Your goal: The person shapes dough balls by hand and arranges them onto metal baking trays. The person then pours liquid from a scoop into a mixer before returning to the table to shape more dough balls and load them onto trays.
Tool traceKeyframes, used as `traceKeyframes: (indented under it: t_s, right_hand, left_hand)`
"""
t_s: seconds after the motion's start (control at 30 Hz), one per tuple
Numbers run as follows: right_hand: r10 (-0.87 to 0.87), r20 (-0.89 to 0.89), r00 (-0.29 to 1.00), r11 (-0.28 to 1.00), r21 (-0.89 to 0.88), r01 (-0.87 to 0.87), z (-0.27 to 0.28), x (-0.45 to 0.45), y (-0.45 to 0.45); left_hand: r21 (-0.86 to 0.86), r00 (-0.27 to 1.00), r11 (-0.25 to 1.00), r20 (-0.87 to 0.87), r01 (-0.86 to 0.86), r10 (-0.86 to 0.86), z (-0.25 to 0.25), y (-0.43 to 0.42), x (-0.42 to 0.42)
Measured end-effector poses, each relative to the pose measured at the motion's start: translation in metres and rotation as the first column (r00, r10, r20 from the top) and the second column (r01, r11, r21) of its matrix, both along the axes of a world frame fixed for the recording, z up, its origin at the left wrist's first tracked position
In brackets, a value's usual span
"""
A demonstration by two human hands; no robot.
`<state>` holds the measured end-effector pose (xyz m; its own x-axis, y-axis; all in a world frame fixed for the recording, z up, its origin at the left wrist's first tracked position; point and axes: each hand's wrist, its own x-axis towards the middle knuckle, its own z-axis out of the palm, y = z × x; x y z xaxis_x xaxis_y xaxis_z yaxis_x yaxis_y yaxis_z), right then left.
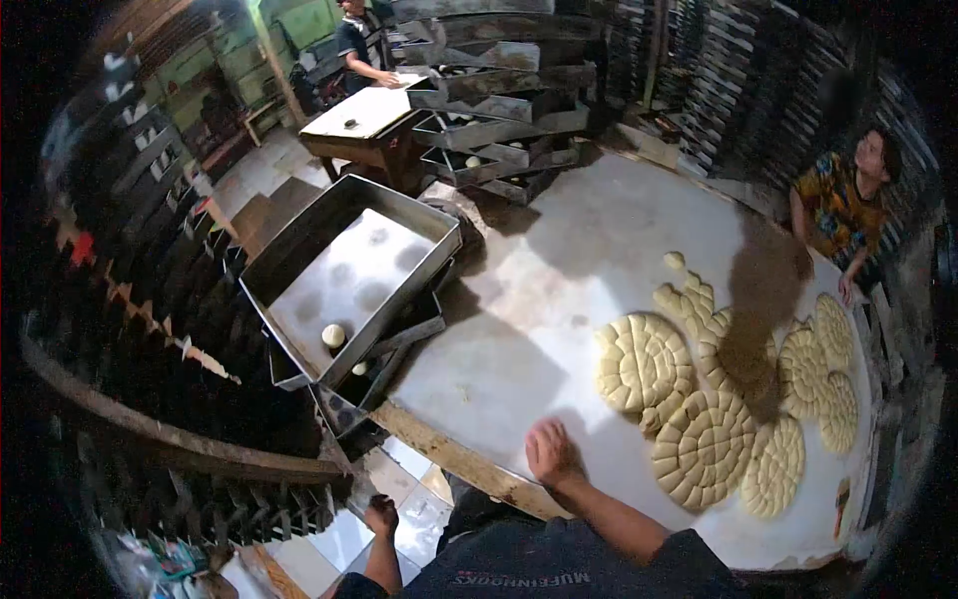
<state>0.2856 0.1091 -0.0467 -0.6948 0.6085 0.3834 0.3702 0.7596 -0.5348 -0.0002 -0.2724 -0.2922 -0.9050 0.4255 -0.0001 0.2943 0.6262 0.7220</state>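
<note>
My right hand (554, 454) rests low over the near edge of the pale work table (479, 359), its fingers curled and slightly blurred; whether anything is under it is hidden. My left hand (381, 514) hangs beside the table's near left corner, above the tiled floor, with its fingers curled in; what they hold, if anything, cannot be made out. To the right of my right hand lie large round slabs of dough cut into pieces (704, 449). One dough ball (333, 335) sits in the near corner of a metal tray (349, 190), left of the table.
More trays (429, 324) are stacked under the metal tray. Crossed trays (499, 130) rise behind the table. A person in a patterned shirt (843, 205) is at the right edge; another person (357, 45) stands at a small table (364, 110) at the back.
</note>
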Motion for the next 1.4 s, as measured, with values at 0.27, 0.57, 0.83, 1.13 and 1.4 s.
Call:
traceKeyframes:
  t_s: [0.27, 0.57, 0.83, 1.13, 1.4]
  right_hand:
    - [-0.037, 0.227, 0.973, 0.733, -0.656, 0.181, 0.042, 0.045, 0.034]
    - [-0.047, 0.092, 0.995, 0.978, -0.197, 0.065, 0.006, 0.024, -0.004]
    - [-0.137, 0.077, 0.988, 0.894, -0.419, 0.157, 0.006, 0.042, 0.009]
    - [-0.262, -0.053, 0.964, 0.815, -0.546, 0.192, 0.045, 0.033, -0.018]
    - [-0.128, -0.230, 0.965, 0.870, -0.493, -0.001, 0.042, -0.085, -0.034]
  left_hand:
    - [0.251, 0.810, 0.950, -0.507, -0.188, 0.294, 0.175, 0.109, 0.020]
    - [0.433, 0.891, 0.820, -0.412, 0.374, -0.189, 0.264, 0.220, 0.069]
    - [0.102, 0.589, 0.581, -0.177, 0.808, -0.788, 0.272, 0.308, 0.154]
    - [0.330, 0.522, 0.567, 0.221, 0.755, -0.824, 0.242, 0.313, 0.151]
    - [0.670, 0.242, 0.728, 0.690, 0.143, -0.682, 0.278, 0.265, 0.062]
